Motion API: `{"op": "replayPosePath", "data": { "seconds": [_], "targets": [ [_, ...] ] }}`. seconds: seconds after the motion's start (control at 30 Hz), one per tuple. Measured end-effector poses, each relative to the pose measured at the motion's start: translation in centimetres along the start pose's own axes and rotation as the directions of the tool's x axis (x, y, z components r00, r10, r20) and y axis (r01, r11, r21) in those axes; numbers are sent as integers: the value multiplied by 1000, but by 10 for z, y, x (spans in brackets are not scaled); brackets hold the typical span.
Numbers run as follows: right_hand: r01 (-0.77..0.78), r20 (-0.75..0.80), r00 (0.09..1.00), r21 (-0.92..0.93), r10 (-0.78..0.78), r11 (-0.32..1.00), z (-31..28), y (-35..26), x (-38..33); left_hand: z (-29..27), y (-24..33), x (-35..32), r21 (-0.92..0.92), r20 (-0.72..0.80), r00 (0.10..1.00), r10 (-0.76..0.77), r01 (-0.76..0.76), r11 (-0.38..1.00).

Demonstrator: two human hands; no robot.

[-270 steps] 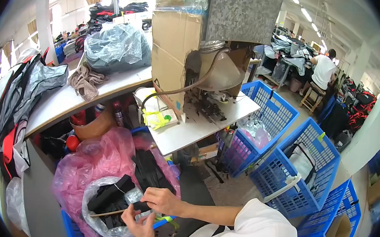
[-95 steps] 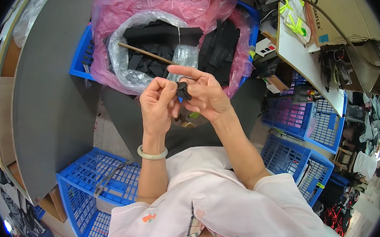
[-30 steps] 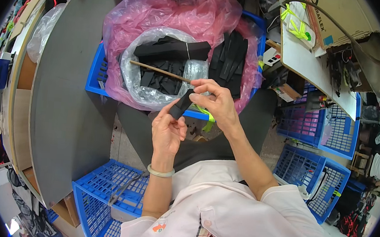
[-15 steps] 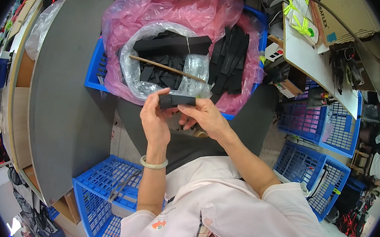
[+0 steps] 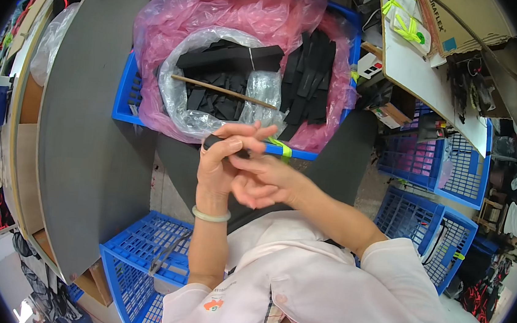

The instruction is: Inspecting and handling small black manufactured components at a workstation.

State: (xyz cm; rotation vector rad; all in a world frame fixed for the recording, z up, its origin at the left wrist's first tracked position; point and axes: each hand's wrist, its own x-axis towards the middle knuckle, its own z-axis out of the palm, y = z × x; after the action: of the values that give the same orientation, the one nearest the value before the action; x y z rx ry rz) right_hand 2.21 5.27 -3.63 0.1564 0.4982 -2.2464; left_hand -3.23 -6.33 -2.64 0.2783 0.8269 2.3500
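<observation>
Just in front of the blue crate, both hands meet around a short black strip (image 5: 212,143), mostly hidden by fingers. My left hand (image 5: 220,158) wraps it, its fingers bent over the top; a pale bangle (image 5: 210,216) circles that wrist. From the right, my right hand (image 5: 269,179) reaches in, thumb and forefinger at the strip's right end, other fingers curled below. Beyond them, the blue crate (image 5: 126,88) is lined with pink plastic (image 5: 223,3). Inside lie long black strips (image 5: 307,79) and a clear plastic bag (image 5: 176,106) of small black pieces (image 5: 214,103).
A thin wooden stick (image 5: 223,90) lies across the clear bag. The grey tabletop (image 5: 98,129) runs along the left. Blue crates stand at lower left (image 5: 140,243) and on the right (image 5: 410,218). A cardboard box (image 5: 476,27) sits on a shelf at upper right.
The black strip was stretched level between both hands; now my left fingers fold over it and much of it is hidden. My right hand has moved lower and left, its fingers curling in.
</observation>
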Motion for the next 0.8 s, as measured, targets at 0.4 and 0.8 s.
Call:
{"op": "replayPosePath", "data": {
  "seconds": [0.4, 0.8],
  "targets": [
    [-147, 143, 761, -912, -633, -383, -10, -23, 18, -21, 1, 17, -322, -380, 917, -118, -12, 946],
    [236, -340, 860, -396, -381, 887, 8, -24, 20, -10, 4, 17, -279, -432, 891, -142, 18, 960]
  ]
}}
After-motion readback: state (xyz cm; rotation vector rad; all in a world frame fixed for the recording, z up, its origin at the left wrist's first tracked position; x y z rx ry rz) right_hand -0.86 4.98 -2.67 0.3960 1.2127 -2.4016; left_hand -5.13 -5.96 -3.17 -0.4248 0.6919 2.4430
